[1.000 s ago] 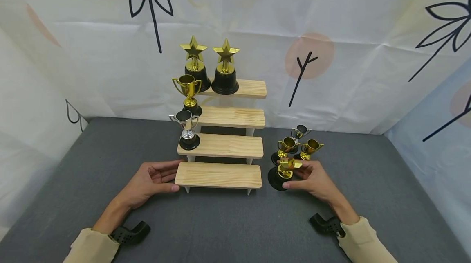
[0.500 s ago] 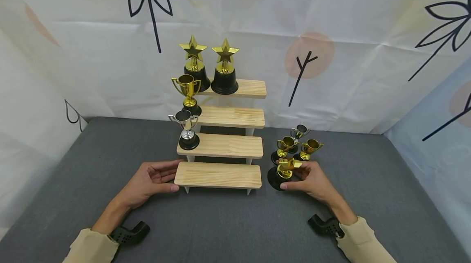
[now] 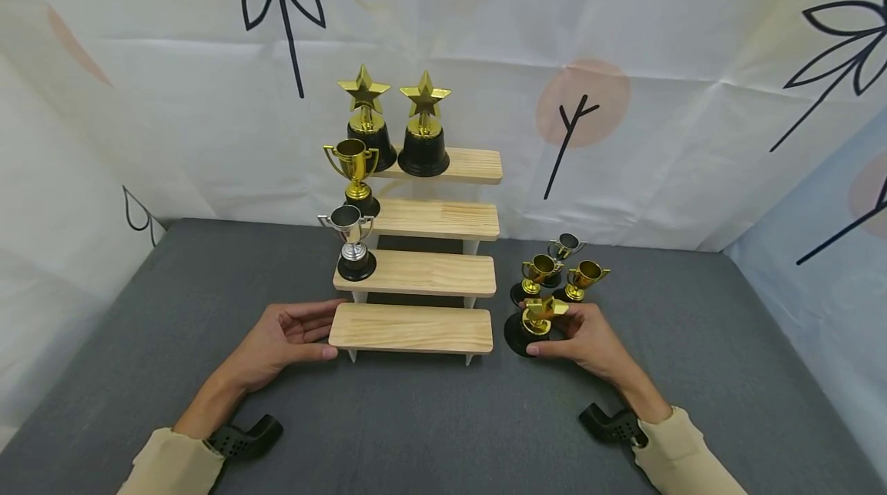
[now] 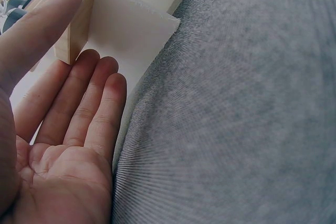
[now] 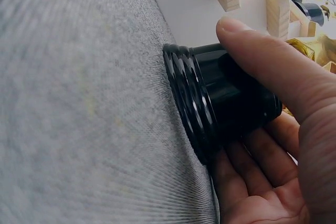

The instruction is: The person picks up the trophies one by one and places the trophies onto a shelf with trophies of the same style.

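My left hand [image 3: 287, 342] lies at the left end of the lowest wooden step [image 3: 412, 328] of a tiered display stand. Its fingers are extended beside the white side support [image 4: 128, 27], with the thumb near the step's edge. On the right, a gold star trophy [image 3: 530, 332] with a black base stands on the grey table. My right hand [image 3: 582, 341] holds that base [image 5: 226, 87], thumb on the near side and fingers on the far side. Close behind stand two gold cup trophies [image 3: 538, 272] [image 3: 585, 278] and one silver cup trophy [image 3: 566, 245].
Two star trophies [image 3: 363, 122] [image 3: 424, 129] stand on the top step [image 3: 474, 165]. A gold cup [image 3: 355, 168] sits on the step below, and a silver cup [image 3: 353, 245] on the one beneath that. A patterned white cloth [image 3: 471, 18] hangs behind the grey table [image 3: 430, 426].
My right hand has shifted very slightly left, its thumb further along the star trophy's base. The left hand, the stand and the trophies have stayed in place.
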Tool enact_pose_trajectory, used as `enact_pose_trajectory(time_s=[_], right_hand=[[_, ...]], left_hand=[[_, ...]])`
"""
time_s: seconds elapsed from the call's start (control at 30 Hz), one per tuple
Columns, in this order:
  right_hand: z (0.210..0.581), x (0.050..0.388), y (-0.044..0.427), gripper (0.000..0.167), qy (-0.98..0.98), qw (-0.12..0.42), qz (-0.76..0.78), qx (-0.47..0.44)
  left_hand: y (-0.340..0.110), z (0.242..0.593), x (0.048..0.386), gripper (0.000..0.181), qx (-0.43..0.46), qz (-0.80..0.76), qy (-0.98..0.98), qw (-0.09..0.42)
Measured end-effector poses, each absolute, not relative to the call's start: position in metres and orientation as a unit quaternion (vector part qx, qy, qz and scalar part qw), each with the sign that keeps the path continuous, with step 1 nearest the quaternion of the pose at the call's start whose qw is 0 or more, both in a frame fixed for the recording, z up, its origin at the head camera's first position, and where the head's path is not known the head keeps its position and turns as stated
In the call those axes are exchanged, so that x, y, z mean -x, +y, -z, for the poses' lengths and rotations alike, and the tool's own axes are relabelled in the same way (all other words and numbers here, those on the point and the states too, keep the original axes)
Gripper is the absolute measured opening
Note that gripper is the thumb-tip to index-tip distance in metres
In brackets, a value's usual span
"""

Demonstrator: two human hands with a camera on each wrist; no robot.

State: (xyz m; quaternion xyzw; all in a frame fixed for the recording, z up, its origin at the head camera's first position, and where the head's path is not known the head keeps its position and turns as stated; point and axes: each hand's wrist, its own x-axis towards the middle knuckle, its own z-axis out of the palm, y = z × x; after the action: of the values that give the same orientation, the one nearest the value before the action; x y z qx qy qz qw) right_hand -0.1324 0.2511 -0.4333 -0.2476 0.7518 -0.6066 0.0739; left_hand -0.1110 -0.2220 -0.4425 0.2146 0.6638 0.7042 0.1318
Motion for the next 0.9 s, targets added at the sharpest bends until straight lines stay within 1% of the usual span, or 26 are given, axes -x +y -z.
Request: enact_pose_trajectory(time_s=[0.4, 0.9], right_hand=[[0.4354, 0.1339, 0.2507, 0.052, 0.747, 0.07, 0.607, 0.263], [0.432, 0.133, 0.2502, 0.051, 0.758, 0.068, 0.597, 0.253]], left_hand=[[-0.2217, 0.4426, 0.1108, 0.068, -0.219, -0.708, 0.659, 0.133], [-0.2215, 0.4417, 0.1108, 0.069, -0.222, -0.71, 0.655, 0.134]])
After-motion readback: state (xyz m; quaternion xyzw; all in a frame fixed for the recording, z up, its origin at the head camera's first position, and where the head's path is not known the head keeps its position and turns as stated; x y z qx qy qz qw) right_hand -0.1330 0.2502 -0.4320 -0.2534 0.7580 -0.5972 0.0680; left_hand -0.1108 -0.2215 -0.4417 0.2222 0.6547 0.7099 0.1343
